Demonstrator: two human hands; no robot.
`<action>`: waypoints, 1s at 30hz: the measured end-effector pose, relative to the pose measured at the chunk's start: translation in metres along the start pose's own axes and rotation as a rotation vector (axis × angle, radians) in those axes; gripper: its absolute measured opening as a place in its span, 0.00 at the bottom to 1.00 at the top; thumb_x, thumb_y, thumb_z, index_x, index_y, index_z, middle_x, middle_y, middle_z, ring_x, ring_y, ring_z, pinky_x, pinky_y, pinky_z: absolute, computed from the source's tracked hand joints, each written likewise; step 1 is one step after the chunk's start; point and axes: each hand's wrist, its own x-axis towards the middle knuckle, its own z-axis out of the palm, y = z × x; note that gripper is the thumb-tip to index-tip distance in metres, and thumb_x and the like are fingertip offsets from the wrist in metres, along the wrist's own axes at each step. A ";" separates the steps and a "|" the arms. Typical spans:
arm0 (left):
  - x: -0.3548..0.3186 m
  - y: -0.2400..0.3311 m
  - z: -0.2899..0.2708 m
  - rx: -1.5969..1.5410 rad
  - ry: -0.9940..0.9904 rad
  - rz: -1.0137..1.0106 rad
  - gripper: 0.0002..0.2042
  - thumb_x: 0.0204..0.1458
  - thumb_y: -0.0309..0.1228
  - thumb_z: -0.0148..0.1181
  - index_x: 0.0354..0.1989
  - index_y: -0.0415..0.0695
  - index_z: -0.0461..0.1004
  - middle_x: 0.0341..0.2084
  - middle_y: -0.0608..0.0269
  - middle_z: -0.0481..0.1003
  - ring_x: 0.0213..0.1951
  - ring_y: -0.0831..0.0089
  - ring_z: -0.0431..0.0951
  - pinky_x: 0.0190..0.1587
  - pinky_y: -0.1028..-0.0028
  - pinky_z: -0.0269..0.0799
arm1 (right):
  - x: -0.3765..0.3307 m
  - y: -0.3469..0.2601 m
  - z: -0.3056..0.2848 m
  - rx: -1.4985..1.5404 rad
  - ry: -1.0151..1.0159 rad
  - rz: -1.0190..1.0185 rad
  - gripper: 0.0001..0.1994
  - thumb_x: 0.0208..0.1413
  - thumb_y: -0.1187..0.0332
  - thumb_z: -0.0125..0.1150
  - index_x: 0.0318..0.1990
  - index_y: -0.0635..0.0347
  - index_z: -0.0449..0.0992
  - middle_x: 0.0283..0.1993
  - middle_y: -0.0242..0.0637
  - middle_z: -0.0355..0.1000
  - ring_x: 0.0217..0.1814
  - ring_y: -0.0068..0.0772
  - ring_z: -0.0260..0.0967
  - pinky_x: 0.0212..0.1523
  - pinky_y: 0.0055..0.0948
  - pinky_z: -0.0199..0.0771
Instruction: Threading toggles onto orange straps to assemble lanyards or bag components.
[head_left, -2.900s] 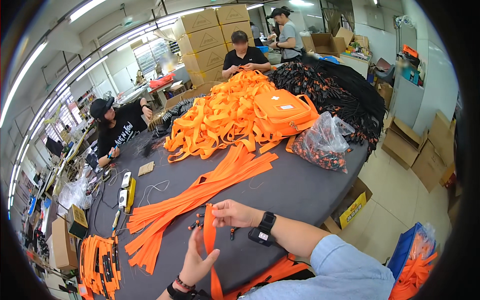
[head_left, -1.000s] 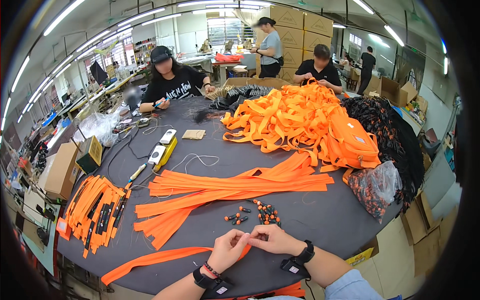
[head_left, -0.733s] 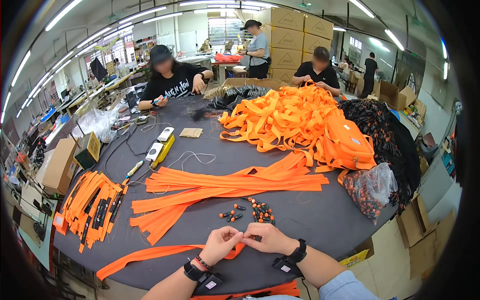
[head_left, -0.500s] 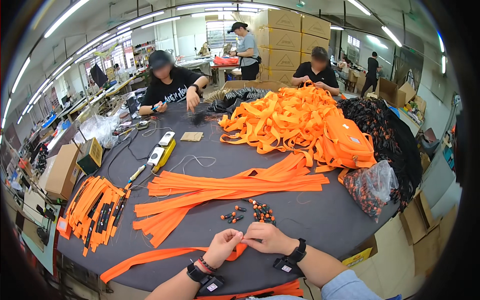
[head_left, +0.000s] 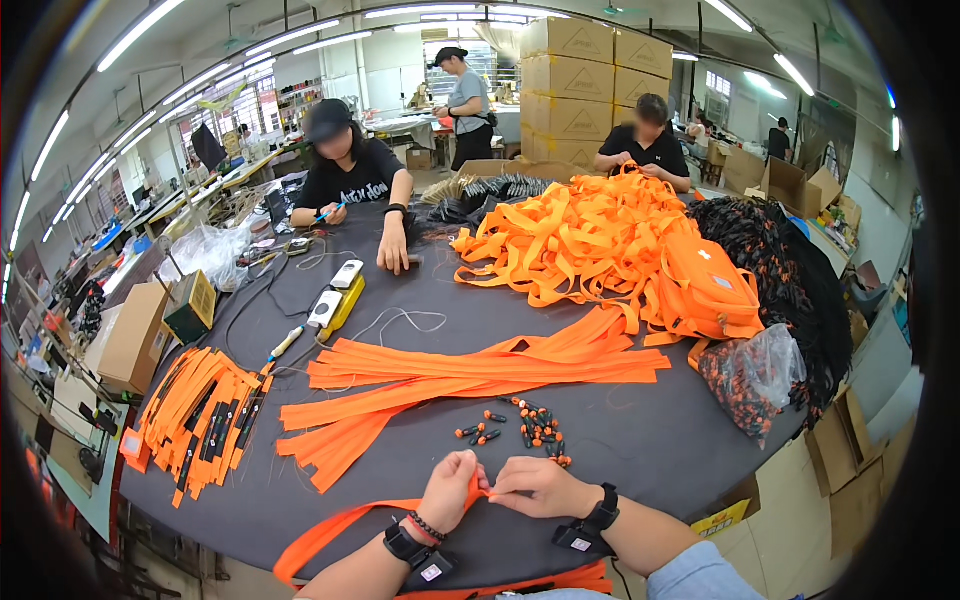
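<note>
Both hands meet at the near edge of the dark table (head_left: 640, 440): left hand (head_left: 452, 490) and right hand (head_left: 535, 487) are pinched fingertip to fingertip on one orange strap (head_left: 335, 528), gripping it right between them. The strap runs out from the pinch to the left and down past the left wrist, lying flat on the table; more orange shows under both forearms. Just beyond the hands, slightly right, a scatter of small black-and-orange clips (head_left: 525, 428), not touching the fingers. Further out, a flat bundle of cut orange straps (head_left: 450, 375) lies across the table, between the hands and the big heap of orange webbing (head_left: 590, 240). Far left of the grip, a stack of finished orange-and-black pieces (head_left: 200, 415). Right of the grip, well apart, a clear bag of clips (head_left: 750, 375). Other people work at the far side.
</note>
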 end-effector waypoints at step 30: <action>-0.121 0.060 0.035 0.359 -0.318 -0.408 0.15 0.65 0.35 0.45 0.48 0.35 0.68 0.41 0.54 0.76 0.40 0.74 0.77 0.46 0.74 0.72 | -0.033 0.060 -0.087 -0.222 0.105 0.696 0.18 0.37 0.61 0.76 0.24 0.64 0.74 0.22 0.38 0.72 0.26 0.27 0.72 0.29 0.27 0.69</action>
